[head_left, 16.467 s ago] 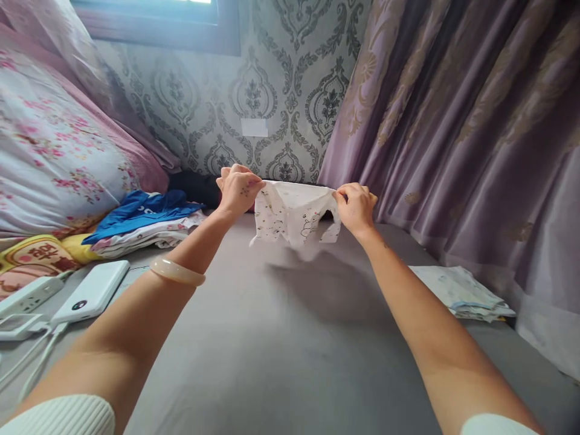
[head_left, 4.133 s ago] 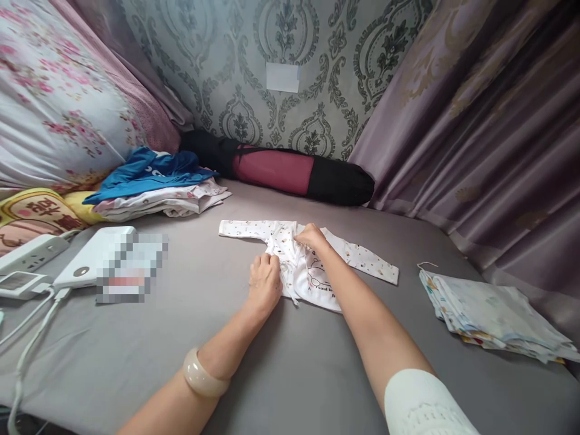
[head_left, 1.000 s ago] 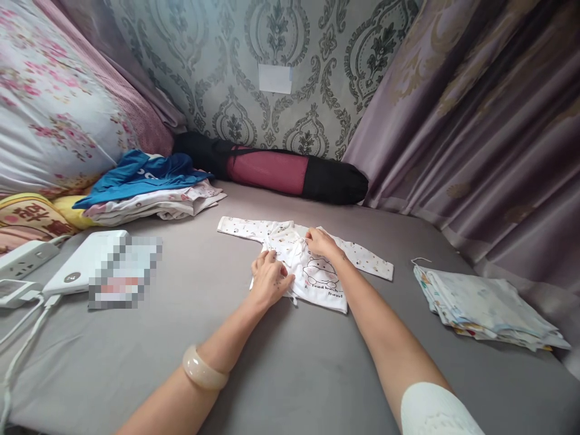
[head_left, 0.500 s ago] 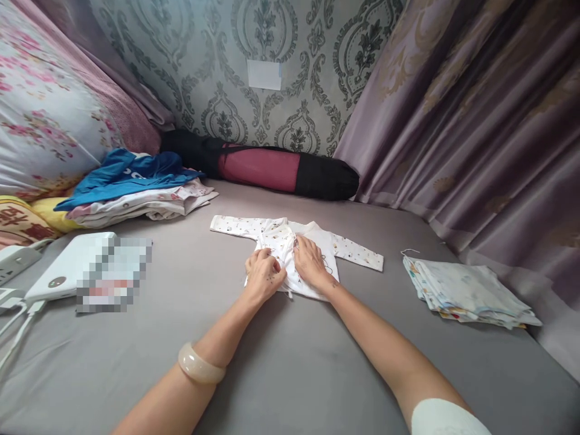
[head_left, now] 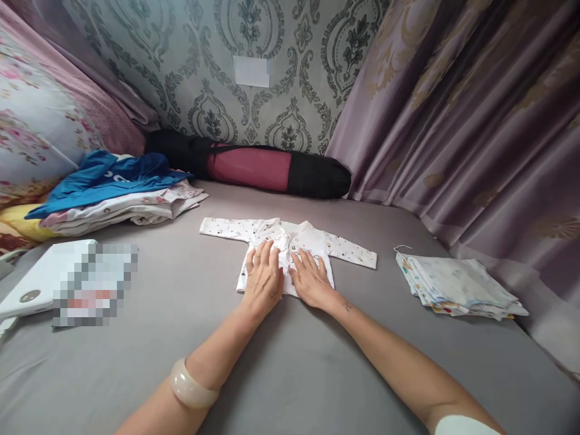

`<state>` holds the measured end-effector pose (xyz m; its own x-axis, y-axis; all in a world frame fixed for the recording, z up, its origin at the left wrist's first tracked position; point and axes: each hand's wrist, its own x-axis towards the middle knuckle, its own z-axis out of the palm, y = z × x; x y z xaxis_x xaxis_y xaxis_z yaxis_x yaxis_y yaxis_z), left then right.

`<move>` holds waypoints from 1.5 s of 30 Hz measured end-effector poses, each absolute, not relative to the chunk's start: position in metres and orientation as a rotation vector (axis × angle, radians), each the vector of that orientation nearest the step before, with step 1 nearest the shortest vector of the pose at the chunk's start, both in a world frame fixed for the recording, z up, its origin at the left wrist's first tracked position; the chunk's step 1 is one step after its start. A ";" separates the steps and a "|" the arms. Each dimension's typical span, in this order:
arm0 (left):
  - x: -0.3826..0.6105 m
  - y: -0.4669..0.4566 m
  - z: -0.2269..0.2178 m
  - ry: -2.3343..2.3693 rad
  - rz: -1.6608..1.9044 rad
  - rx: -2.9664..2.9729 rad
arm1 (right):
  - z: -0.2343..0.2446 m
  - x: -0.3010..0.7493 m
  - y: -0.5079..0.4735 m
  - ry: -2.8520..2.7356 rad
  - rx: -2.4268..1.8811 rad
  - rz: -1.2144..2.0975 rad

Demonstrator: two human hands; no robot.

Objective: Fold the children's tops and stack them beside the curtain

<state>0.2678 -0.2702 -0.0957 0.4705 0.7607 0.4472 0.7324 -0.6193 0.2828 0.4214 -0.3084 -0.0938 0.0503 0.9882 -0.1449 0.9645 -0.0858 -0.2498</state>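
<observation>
A small white baby shirt (head_left: 299,232) with a scattered print lies spread on the grey bed sheet (head_left: 172,314), its long sleeves stretched out to both sides. My left hand (head_left: 263,273) rests flat on the left front of the shirt, fingers pointing away from me. On the right front panel lies my right hand (head_left: 310,278), palm down with the fingers spread over the printed drawing. Neither hand grips the cloth. Parts of the shirt's lower front are hidden beneath both hands.
Folded printed baby clothes (head_left: 457,284) are stacked at the right. At the left lie a pile of clothes topped by a blue shirt (head_left: 113,181) and a white device (head_left: 45,278) with a cable. A black and red long bag (head_left: 249,166) lies along the wall.
Both hands have gone from fingers bent at the shirt's middle to lying flat on its front. The right hand has come slightly nearer to me. The view has shifted a little.
</observation>
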 end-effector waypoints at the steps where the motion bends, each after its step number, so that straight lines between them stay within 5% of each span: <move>1: 0.266 -0.269 -0.095 1.402 0.846 2.620 | -0.094 0.422 -0.305 -2.060 -2.229 0.434; 9: 0.257 -0.263 -0.097 1.417 0.500 2.612 | -0.095 0.432 -0.284 -2.068 -2.244 0.413; 30: 0.264 -0.266 -0.104 1.274 0.345 2.536 | -0.115 0.466 -0.191 -1.775 -2.397 0.175; 45: 0.238 -0.243 -0.102 1.593 0.437 2.416 | -0.102 0.441 -0.273 -2.035 -2.257 0.316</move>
<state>0.2380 -0.2430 -0.1023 0.3703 0.9201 0.1278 0.8565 -0.3915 0.3364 0.4405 -0.2727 -0.1023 0.0929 0.9911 -0.0949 0.9733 -0.1105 -0.2010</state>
